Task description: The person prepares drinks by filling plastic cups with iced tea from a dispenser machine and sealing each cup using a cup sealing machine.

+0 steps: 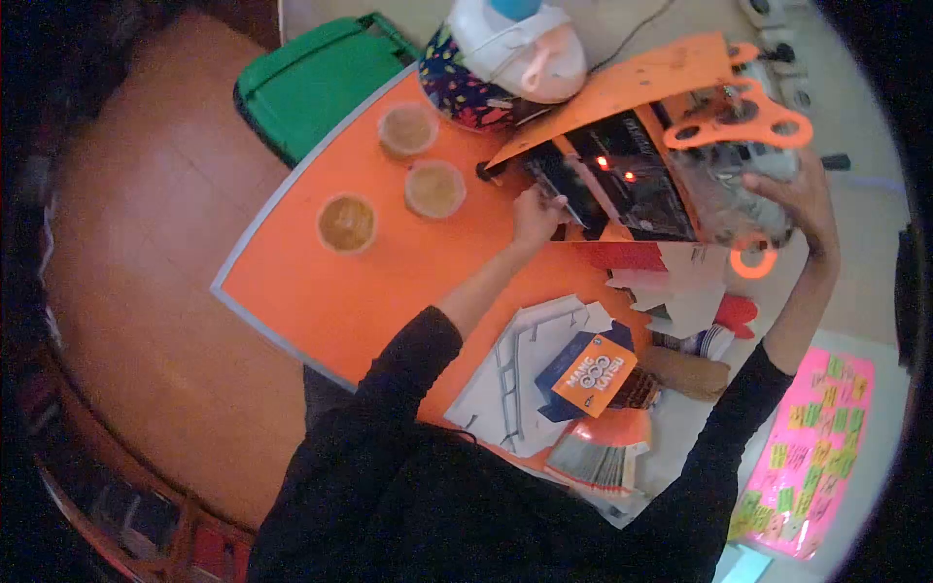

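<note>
Both arms fwd, L hand (536, 216) low w/ fingers curled — R hand (799, 199) raised, wrist bent.

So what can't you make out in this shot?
All in the head view:
- Whether the left hand grips or just touches the orange box: its own fingers hide the contact.
- Writing on the pink sheet: too small.
- What fills the tubs: blurred.
- The blue thing above the white container: cut off by the top edge.

Three tubs (434, 188) lie beyond and left of the Mang Katsu carton (595, 375) — paper sheet (505, 374) beside it, left; sticky-note poster (812, 452), right
</note>
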A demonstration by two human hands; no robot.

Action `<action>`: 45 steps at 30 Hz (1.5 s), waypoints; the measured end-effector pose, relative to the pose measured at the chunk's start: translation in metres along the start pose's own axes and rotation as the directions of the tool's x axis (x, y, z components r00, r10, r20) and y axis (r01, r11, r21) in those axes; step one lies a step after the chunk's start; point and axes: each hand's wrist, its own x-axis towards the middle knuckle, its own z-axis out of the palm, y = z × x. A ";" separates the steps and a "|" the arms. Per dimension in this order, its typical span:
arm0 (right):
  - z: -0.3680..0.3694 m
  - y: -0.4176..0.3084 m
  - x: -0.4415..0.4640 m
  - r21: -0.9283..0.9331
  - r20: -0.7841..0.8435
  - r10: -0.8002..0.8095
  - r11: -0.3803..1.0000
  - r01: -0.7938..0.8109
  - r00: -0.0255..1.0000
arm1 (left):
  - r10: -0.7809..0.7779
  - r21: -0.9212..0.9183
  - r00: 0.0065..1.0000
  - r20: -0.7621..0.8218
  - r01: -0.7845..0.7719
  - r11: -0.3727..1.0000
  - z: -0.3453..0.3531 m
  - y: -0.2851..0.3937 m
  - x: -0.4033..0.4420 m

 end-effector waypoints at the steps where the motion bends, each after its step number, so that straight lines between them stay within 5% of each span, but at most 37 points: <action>1: 0.000 -0.001 -0.001 0.016 -0.020 0.022 1.000 -0.021 1.000 | 0.003 0.019 1.000 0.027 -0.003 1.000 0.000 0.012 -0.003; 3: 0.003 -0.006 -0.002 0.010 -0.072 -0.134 0.991 0.135 0.988 | -0.044 -0.123 0.998 0.038 0.049 0.991 -0.001 0.033 -0.014; 7: 0.005 -0.003 -0.003 0.192 -0.099 -0.124 0.971 0.141 0.987 | 0.035 0.057 0.995 0.093 -0.040 0.998 -0.008 0.037 -0.015; 10: 0.007 0.005 -0.002 0.018 -0.163 -0.241 0.969 0.247 0.957 | 0.010 0.119 0.990 0.139 -0.026 0.993 -0.011 0.041 -0.017; 13: -0.002 -0.012 -0.004 0.123 0.008 -0.021 0.992 0.020 1.000 | -0.024 0.020 0.989 0.146 0.021 1.000 -0.012 0.040 -0.015; 14: 0.004 0.001 -0.004 0.024 -0.145 -0.215 0.975 0.221 0.966 | -0.014 -0.008 0.987 0.158 0.016 1.000 -0.012 0.045 -0.017; 17: 0.013 0.010 -0.002 -0.043 -0.268 -0.335 0.941 0.336 0.903 | -0.002 -0.018 0.982 0.186 0.005 1.000 -0.012 0.047 -0.018; 19: 0.004 0.000 -0.002 -0.012 -0.231 -0.261 0.964 0.266 0.937 | 0.006 -0.001 0.980 0.199 -0.006 1.000 -0.018 0.046 -0.014; 22: -0.001 -0.003 -0.007 0.008 -0.070 -0.062 0.998 0.063 0.996 | -0.168 0.088 0.940 0.296 0.148 0.985 -0.033 0.038 -0.010; 24: 0.010 0.012 -0.001 0.026 -0.238 -0.251 0.964 0.264 0.938 | 0.192 0.543 0.975 0.110 -0.220 0.810 -0.042 0.026 -0.012; 26: -0.001 0.008 -0.003 0.009 -0.152 -0.243 0.969 0.248 0.958 | 0.557 0.712 0.807 0.197 -0.508 0.484 0.004 0.109 -0.061; 28: -0.016 0.007 0.003 0.057 0.118 -0.167 0.985 0.162 0.979 | 0.833 0.465 0.314 0.455 -0.882 0.078 0.056 0.166 -0.067; 30: -0.029 0.029 0.014 0.022 0.146 -0.157 0.988 0.155 0.977 | 0.689 0.284 0.096 0.718 -0.945 -0.164 0.093 0.216 -0.073; 31: -0.038 0.043 0.026 -0.010 0.192 -0.156 0.987 0.161 0.969 | 0.692 0.257 0.060 0.719 -0.949 -0.185 0.111 0.236 -0.070; 32: -0.054 0.069 0.040 -0.022 -0.058 -0.161 0.987 0.160 0.985 | 0.575 0.320 0.123 0.809 -0.913 -0.254 0.128 0.253 -0.069; 33: -0.069 0.103 0.054 -0.034 -0.303 -0.164 0.986 0.161 0.939 | 0.451 0.373 0.201 0.869 -0.866 -0.334 0.139 0.264 -0.065; 34: -0.076 0.134 0.061 -0.151 -0.635 -0.060 0.987 -0.048 0.770 | 0.456 0.383 0.191 0.869 -0.843 -0.377 0.145 0.268 -0.063; 35: -0.077 0.167 0.072 -0.170 -0.882 -0.018 0.945 -0.281 0.472 | 0.461 0.363 0.157 0.874 -0.841 -0.401 0.147 0.270 -0.064; 37: -0.064 0.240 0.135 0.246 -0.958 0.286 0.839 -0.485 0.007 | 0.463 0.382 0.206 0.862 -0.864 -0.327 0.150 0.272 -0.066; 38: -0.067 0.245 0.139 0.258 -0.959 0.283 0.837 -0.482 -0.022 | 0.468 0.390 0.200 0.861 -0.850 -0.354 0.151 0.271 -0.066; 39: -0.063 0.243 0.137 0.650 -0.759 0.645 0.758 0.052 0.088 | 0.466 0.373 0.180 0.867 -0.853 -0.365 0.153 0.273 -0.068; 40: -0.056 0.239 0.130 0.829 -0.491 0.783 0.285 0.480 0.382 | 0.456 0.397 0.208 0.866 -0.839 -0.372 0.154 0.275 -0.069; 42: -0.044 0.154 0.039 0.637 -0.721 0.666 0.527 0.564 0.192 | 0.434 0.421 0.243 0.867 -0.825 -0.378 0.156 0.276 -0.071; 43: -0.026 0.115 -0.005 0.592 -0.713 0.693 0.517 0.618 0.104 | 0.428 0.401 0.227 0.875 -0.836 -0.375 0.157 0.276 -0.069; 45: 0.036 0.047 -0.075 0.513 -0.725 0.678 0.416 0.751 0.120 | 0.446 0.415 0.221 0.867 -0.815 -0.404 0.156 0.274 -0.069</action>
